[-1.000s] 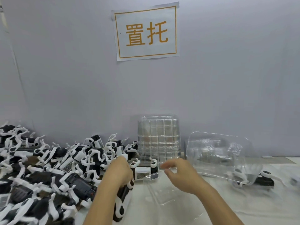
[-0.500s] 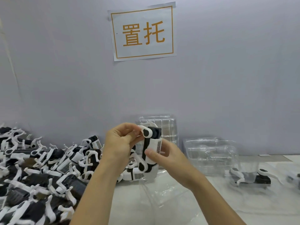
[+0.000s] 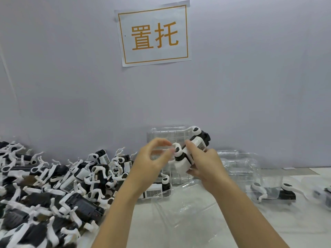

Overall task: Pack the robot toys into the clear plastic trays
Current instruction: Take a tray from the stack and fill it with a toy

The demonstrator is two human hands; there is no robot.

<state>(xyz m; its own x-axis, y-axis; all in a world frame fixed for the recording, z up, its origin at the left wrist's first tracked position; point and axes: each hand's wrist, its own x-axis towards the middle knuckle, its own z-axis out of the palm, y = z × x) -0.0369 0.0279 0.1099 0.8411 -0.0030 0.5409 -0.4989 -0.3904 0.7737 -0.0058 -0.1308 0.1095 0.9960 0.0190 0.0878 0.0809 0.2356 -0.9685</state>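
The right hand [image 3: 206, 163] grips a black-and-white plastic robot toy [image 3: 190, 151] by its white body, fingers and thumb curled round it, and holds it tilted in the air above the white tabletop [image 3: 223, 235]. The left hand [image 3: 152, 161] is half closed, its fingertips [image 3: 172, 150] pinching, or just touching, a white leg joint at the toy's near end; motion blur prevents a firm finding. A clear moulded plastic tray [image 3: 180, 208] lies flat on the table below the hands, apparently unfilled.

Risks, as judged: the toy's limbs are splayed, and if a leg is left unfolded it may foul the tray's moulding and fail to seat. The tray is thin and light; pressing the toy in one-handed could skid or flex it. The heap of loose black-and-white robot toys [image 3: 53, 185] lies just beside the tray and could snag a trailing limb.

Limits of view: the tray's recess shape is hard to read through glare. The stack of clear trays [image 3: 167, 135] behind is partly hidden by both hands. The heap is cut off at the left edge.
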